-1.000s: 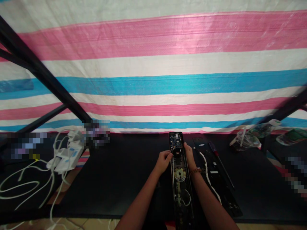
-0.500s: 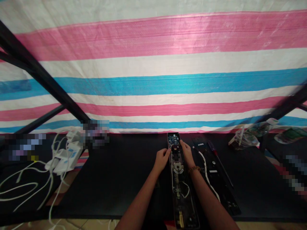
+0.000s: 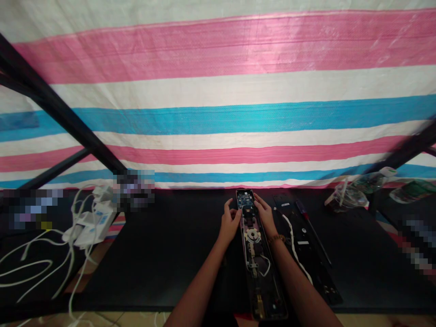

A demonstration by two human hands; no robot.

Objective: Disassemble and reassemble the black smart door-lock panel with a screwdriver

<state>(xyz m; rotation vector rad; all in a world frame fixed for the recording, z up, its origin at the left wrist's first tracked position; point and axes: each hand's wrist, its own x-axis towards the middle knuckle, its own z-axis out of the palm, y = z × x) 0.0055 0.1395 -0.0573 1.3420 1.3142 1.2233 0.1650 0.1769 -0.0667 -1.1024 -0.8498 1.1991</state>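
Note:
Between my hands lies a long, narrow black door lock panel [image 3: 252,268], its open inner side facing up. A blue circuit board [image 3: 245,200] is fitted at its far end, a round metal part [image 3: 252,235] sits mid-length, and a brass piece [image 3: 260,305] is near the close end. Thin white wire [image 3: 265,265] loops inside it. My left hand [image 3: 231,222] is at the left edge, thumb against it, index finger raised. Along the right edge my right hand [image 3: 265,215] grips the panel just beside the board; its underside fingers are hidden.
Right of my forearm lie a flat black cover plate [image 3: 313,259], a white cable [image 3: 293,245] and a screwdriver [image 3: 311,231]. Clear plastic containers [image 3: 350,195] stand at the back right. White cables and a box [image 3: 97,225] are at the left. The black table [image 3: 163,254] meets a striped sheet.
The panel has tipped slightly and its near end has come up a little. My left fingers have spread, with the index finger lifting; my right hand has shifted slightly on the edge.

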